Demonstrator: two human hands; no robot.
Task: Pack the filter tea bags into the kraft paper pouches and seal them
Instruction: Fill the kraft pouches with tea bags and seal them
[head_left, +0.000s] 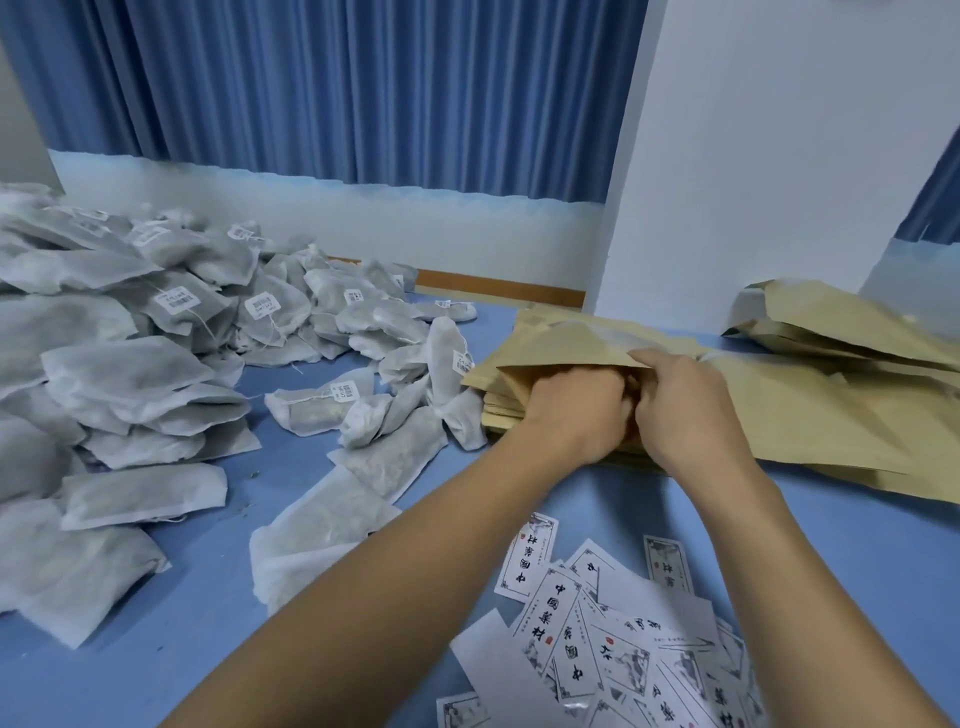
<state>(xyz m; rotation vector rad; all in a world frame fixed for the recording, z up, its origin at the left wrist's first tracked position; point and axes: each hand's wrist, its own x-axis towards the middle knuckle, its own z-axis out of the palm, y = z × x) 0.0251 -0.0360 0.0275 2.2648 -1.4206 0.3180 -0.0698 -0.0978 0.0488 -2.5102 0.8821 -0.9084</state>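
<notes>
Kraft pouch (561, 340) in left grip (571, 410), right grip (685, 410)

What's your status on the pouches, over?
Left hand and right hand both gripping kraft pouch at its mouth. Tea bags heaped left, none in hand. Printed labels loose in front, not blocking.

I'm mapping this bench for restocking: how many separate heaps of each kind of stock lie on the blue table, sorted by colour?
Grey-white filter tea bags: 1 heap
Brown kraft paper pouches: 1 overlapping spread
White printed labels: 1 scatter
Total: 3 heaps; the single pieces are too many and too overlapped to count.
</notes>
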